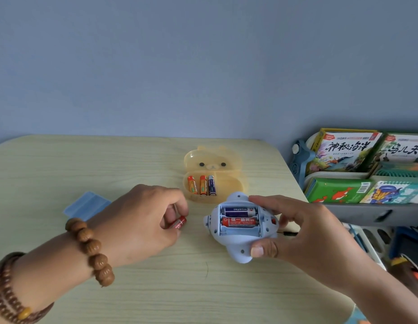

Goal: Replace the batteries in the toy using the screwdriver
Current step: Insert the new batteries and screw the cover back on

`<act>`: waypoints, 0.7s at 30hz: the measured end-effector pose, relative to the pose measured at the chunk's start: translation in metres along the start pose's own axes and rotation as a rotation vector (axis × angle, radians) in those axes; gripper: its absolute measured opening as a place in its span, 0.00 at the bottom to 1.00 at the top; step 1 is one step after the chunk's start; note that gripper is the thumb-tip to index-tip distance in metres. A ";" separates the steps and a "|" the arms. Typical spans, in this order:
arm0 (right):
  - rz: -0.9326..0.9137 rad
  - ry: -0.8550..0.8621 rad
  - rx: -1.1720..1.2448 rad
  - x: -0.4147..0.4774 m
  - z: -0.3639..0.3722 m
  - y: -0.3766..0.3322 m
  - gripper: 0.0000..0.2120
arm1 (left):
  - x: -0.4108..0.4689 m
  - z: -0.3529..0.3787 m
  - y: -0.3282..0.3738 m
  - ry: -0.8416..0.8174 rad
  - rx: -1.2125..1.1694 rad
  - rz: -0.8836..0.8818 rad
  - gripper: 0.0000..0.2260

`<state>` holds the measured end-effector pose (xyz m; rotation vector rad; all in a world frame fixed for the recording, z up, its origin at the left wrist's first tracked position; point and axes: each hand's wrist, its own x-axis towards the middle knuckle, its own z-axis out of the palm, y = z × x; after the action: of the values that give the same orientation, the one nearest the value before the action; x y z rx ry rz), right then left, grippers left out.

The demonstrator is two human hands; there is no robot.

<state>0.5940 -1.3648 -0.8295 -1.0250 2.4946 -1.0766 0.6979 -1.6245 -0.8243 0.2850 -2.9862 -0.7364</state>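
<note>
The pale blue toy (238, 244) lies belly-up at the table's middle right, its battery bay uncovered. Two batteries sit in the bay, a dark blue one (239, 211) above a red one (240, 222); the lowest slot is bare. My right hand (303, 232) grips the toy from the right, thumb on its lower edge. My left hand (144, 220) pinches a red battery (178, 222) just left of the toy. A thin dark tip of the screwdriver (289, 233) shows behind my right hand; the rest is hidden.
An open yellow bear-shaped box (229, 190) behind the toy holds three batteries. A blue folded piece (86, 205) lies at the left on the wooden table (156, 288). A rack of children's books (366, 169) stands off the right edge.
</note>
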 end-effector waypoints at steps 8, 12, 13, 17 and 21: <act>0.006 0.006 0.021 0.000 0.001 -0.001 0.34 | -0.002 -0.006 0.036 0.263 -0.392 0.318 0.14; 0.004 0.008 0.016 0.001 0.002 -0.002 0.35 | 0.003 0.005 0.055 0.263 -0.279 0.486 0.11; 0.002 0.004 0.014 0.001 0.002 -0.002 0.35 | 0.005 0.007 0.056 0.261 -0.237 0.512 0.10; -0.013 0.003 0.019 -0.001 0.000 -0.005 0.34 | 0.009 0.013 0.055 0.250 -0.176 0.543 0.08; -0.012 0.006 0.019 0.001 0.001 -0.005 0.35 | 0.010 0.015 0.052 0.233 -0.171 0.543 0.07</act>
<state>0.5965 -1.3682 -0.8259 -1.0340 2.4809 -1.1069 0.6779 -1.5744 -0.8132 -0.4044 -2.5687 -0.8104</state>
